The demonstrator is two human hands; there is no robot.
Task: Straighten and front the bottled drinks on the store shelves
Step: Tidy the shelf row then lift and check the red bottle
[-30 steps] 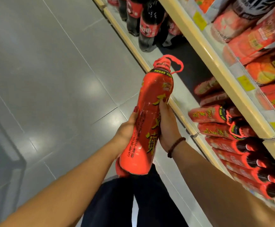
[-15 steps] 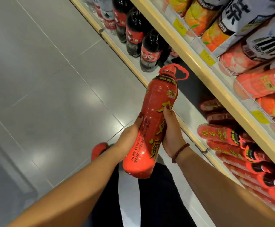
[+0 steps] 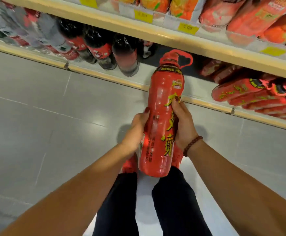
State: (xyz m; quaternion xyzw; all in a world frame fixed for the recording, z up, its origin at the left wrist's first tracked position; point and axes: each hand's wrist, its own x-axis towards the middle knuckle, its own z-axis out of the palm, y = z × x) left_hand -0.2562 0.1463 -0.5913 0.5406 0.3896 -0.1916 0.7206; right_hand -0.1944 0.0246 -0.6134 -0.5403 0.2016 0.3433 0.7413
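Note:
I hold a tall red bottle point(image 3: 162, 116) with yellow lettering and a red loop at its cap, upright in front of me, over the floor just before the bottom shelf. My left hand point(image 3: 136, 132) grips its left side and my right hand point(image 3: 184, 126), with a bead bracelet at the wrist, grips its right side. The bottle's cap points at a dark gap point(image 3: 195, 68) on the bottom shelf between the cola bottles and the red bottles.
Dark cola bottles point(image 3: 125, 53) stand on the bottom shelf at left. Matching red bottles point(image 3: 246, 94) fill it at right. The upper shelf edge point(image 3: 156, 34) carries yellow price tags, with orange and red bottles above. Grey tiled floor point(image 3: 45, 125) lies to the left.
My view has swung to face the shelves more squarely. The bottle stays in both hands and now points at the gap on the bottom shelf.

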